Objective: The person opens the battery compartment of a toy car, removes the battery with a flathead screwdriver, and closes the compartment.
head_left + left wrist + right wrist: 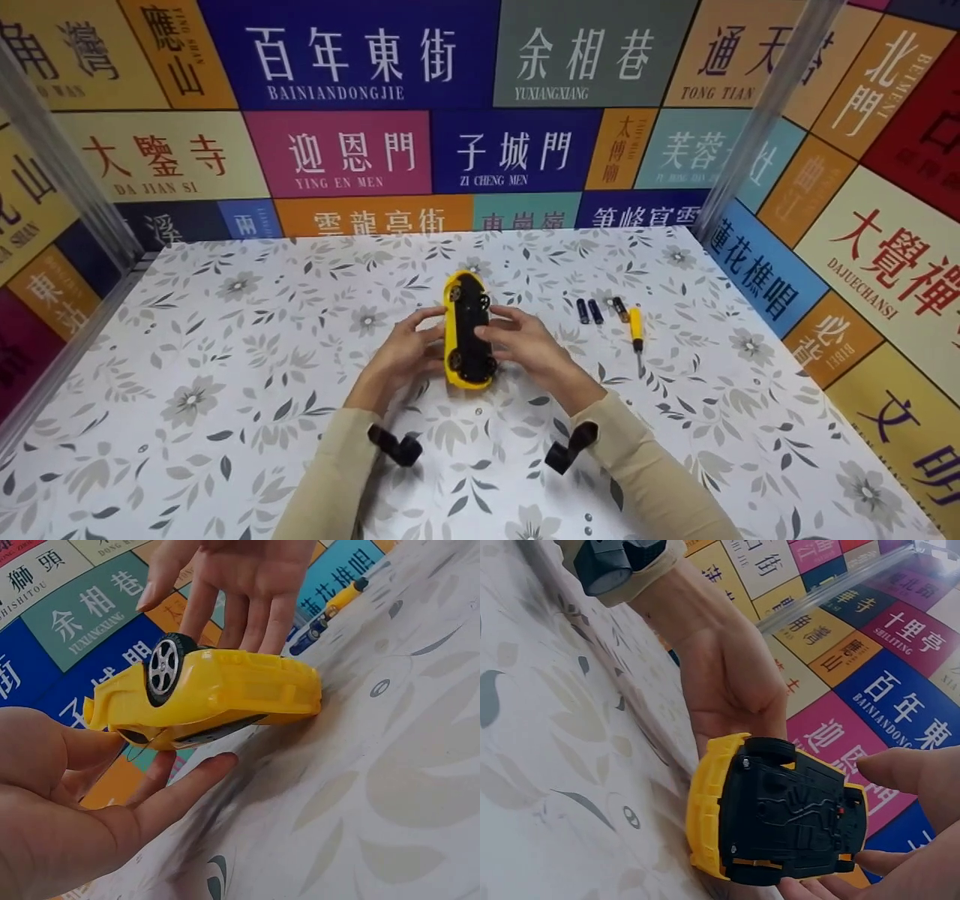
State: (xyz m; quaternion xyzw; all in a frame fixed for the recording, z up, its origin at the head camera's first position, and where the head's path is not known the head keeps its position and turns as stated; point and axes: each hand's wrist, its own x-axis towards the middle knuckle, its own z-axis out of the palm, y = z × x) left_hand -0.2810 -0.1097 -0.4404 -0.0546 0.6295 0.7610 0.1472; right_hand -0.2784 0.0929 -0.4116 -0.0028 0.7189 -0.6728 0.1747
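A yellow toy car (452, 330) is upside down in front of me, its black underside (795, 810) facing up. My left hand (405, 349) holds it along its left side; in the left wrist view the thumb (90, 748) is at one end and the fingers reach underneath the body. On the other side is my right hand (529, 341), its fingers loosely extended along the car's edge. Its thumb (892, 767) overlaps the underside in the head view. One silver-spoked wheel (163, 669) faces the left wrist camera.
To the right of the hands lie two dark blue batteries (589, 311) side by side and a black-and-copper battery (620, 309). Close by lies a screwdriver (636, 330) with a yellow handle. The tabletop (187, 330) has a floral cloth, with sign-printed panels (337, 150) behind it.
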